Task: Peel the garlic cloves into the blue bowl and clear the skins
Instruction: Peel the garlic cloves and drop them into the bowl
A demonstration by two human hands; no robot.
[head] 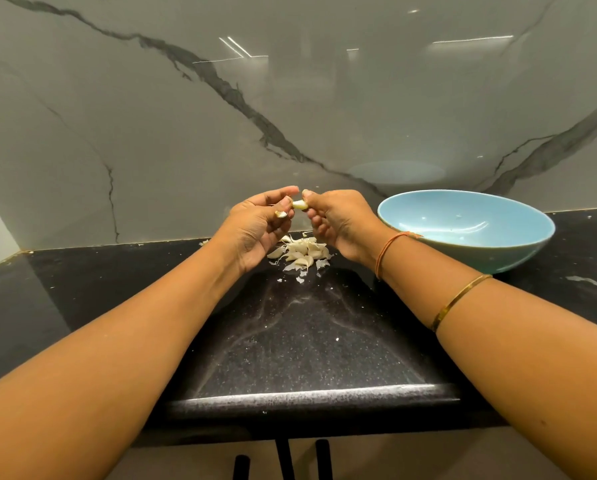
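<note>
The left hand (259,225) and the right hand (338,221) are raised together over the far part of the black counter (307,341), their fingertips meeting. Between them sits one garlic clove (299,204), pinched by curled fingers and thumb from both sides, so it is exactly at the tips of both hands and not touching the counter. A small piece of skin (281,214) lies against the left fingers, just near of the clove (whether it is still attached to the clove, I cannot tell).

Directly under the hands, on the counter, lies the pile of cloves and skins (300,252), with a few loose flakes on its near side. To the right of the right hand, near but apart from it, stands the blue bowl (497,258), tilted a little. The right arm wears a thread band (390,244) and a gold bangle (459,299). A marble wall (151,133) rises behind the counter.
</note>
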